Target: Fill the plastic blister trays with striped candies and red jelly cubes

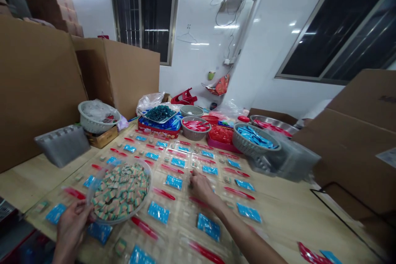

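My left hand [71, 222] grips the near rim of a clear round bowl [140, 204] filled with small striped candy blocks, held just above the table. My right hand [201, 187] reaches forward over the clear plastic trays [182, 218], fingers pinched together at a tray pocket; what they hold is too small to name. The trays cover the wooden table and carry blue packets [158, 212] and red sticks [163, 193] in their pockets.
At the table's back stand a grey basket of blue packets [255, 139], a grey basket of red sticks [195, 127], a red tray [220, 137], a dish of dark green pieces [160, 113] and a white basket [98, 116]. Cardboard boxes [37, 86] flank both sides.
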The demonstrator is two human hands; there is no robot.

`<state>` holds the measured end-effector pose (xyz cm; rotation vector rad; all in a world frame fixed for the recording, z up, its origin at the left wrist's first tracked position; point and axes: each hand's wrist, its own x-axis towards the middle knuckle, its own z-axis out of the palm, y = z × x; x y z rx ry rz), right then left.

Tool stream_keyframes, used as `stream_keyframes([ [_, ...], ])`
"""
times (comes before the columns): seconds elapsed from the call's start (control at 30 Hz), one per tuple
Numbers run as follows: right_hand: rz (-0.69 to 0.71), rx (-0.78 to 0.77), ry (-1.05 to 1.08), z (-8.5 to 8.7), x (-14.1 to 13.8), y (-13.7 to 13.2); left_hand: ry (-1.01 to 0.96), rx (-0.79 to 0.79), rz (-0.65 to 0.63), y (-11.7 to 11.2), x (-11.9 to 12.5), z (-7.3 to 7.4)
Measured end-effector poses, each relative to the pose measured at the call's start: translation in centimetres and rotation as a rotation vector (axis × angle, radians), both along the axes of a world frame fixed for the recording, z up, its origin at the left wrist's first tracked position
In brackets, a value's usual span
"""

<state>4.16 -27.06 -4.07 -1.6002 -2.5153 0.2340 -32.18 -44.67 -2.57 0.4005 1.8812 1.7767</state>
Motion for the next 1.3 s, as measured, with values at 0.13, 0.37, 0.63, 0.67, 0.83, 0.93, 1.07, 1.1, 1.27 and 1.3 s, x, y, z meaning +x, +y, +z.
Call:
stream_keyframes([
  [0.13,-0.014,-0.011,0.03,0.6,0.7,0.4,-0.066,0.004,-0.008,-0.1,0.1,0.5],
  [0.37,0.054,-0.043,0.091,1.4,0.7,0.8,-0.05,-0.028,-0.047,0.1,-0.4,-0.5],
  [0.63,0.113,-0.024,0.143,2.2,-2.0,1.2,0.853,-0.386,0.066,-0.8,-0.4,1.6],
  [0.67,0.139,-0.04,0.21,2.8,-3.3,1.0,0.945,-0.403,0.052,-0.6,0.1,2.1],
  [0.83,0.421,-0.163,0.465,4.6,-12.5,-2.4,1.104,-0.456,-0.455,2.3,2.4,3.3],
  [0.93,0.58,-0.164,0.434,4.3,-17.0,-4.6,1.164,-0.556,-0.652,4.1,2.9,2.8],
  [1.07,0.646,-0.07,0.263,3.7,-19.4,-6.0,1.177,-0.683,-0.679,4.9,2.5,2.0],
  [1.1,0.64,-0.064,0.233,3.7,-19.5,-6.0,1.175,-0.689,-0.683,4.8,2.5,1.9],
  [1.27,0.661,-0.066,0.218,3.3,-19.3,-5.4,1.179,-0.596,-0.699,4.4,2.4,1.5],
  [1.3,0.654,-0.079,0.245,3.2,-19.3,-5.2,1.168,-0.586,-0.69,4.4,2.3,1.4],
])
